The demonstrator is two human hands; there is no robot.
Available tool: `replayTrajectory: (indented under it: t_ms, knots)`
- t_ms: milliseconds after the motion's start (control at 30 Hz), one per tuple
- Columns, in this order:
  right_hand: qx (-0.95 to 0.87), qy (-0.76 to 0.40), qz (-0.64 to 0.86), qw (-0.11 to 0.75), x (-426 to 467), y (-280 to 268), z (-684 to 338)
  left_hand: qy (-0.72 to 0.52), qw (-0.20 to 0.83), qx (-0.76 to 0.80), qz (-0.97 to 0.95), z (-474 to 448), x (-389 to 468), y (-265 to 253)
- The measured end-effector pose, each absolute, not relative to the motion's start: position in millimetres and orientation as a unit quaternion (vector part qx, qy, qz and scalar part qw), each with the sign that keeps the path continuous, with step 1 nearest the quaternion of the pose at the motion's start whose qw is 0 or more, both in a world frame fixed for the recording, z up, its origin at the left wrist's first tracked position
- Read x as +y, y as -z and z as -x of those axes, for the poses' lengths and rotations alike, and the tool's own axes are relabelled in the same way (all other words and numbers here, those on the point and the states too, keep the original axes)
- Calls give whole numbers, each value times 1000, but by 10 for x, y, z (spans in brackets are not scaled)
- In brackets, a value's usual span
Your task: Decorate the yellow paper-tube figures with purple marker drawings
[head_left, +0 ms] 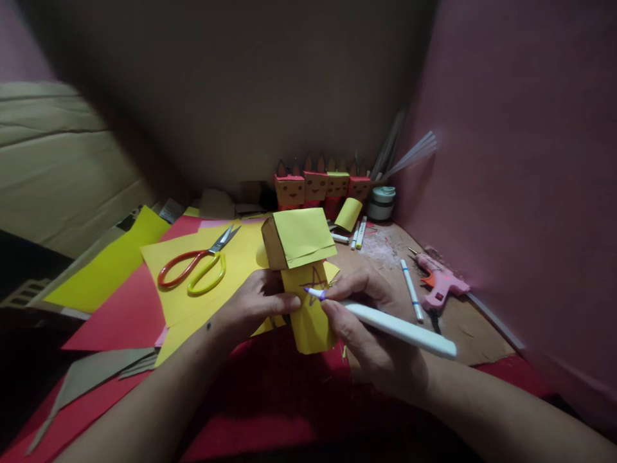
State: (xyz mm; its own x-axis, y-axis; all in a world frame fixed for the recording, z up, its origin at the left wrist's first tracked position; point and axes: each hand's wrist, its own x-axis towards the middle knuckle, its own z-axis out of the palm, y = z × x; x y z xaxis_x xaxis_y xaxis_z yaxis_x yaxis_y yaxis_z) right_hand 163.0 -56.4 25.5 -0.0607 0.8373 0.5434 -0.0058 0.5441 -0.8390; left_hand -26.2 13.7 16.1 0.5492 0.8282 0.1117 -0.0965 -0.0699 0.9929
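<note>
My left hand (263,297) grips a paper figure (313,321) from its left side, thumb across the front. The figure has a yellow tube body and a box-shaped cardboard head with a yellow paper top (304,236). A dark star outline (314,281) is drawn on the body. My right hand (361,315) pinches a white marker (400,328) near its purple tip. That tip is at the star's lower left part; I cannot tell if it touches the paper. The far side of the figure is hidden.
Scissors (207,263) with red and yellow handles lie on yellow paper (178,315) at left. A pink glue gun (441,283) and a capped marker (411,290) lie at right. Several cardboard figures (315,185) and a lidded jar (382,203) stand behind.
</note>
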Motion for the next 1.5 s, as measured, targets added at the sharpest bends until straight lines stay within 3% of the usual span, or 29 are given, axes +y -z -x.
replayTrajectory:
  t_ms: [1500]
  knots:
    - [-643,-295,381,595,-547,-220,-1702,-410,616,292,-606,275,142,-117]
